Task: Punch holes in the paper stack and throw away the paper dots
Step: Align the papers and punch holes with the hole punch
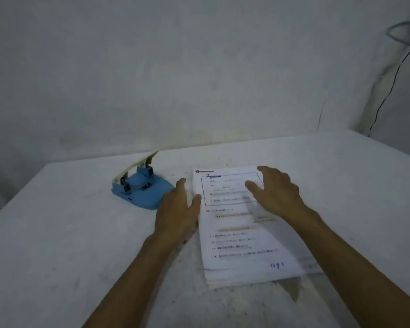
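Note:
A stack of printed white paper [242, 235] lies flat on the white table, right of centre. My left hand [178, 209] rests at the stack's left edge, its thumb touching the top sheet and fingers apart. Over the stack's upper right part hovers my right hand [275, 190], fingers spread, holding nothing. A blue hole punch [143, 188] with a pale raised lever stands left of the paper, just beyond my left hand.
The white table [57, 233] runs up to a white wall at the back. A dark cable [388, 91] hangs down the wall at the far right. A dark stain [291, 290] marks the table just below the stack.

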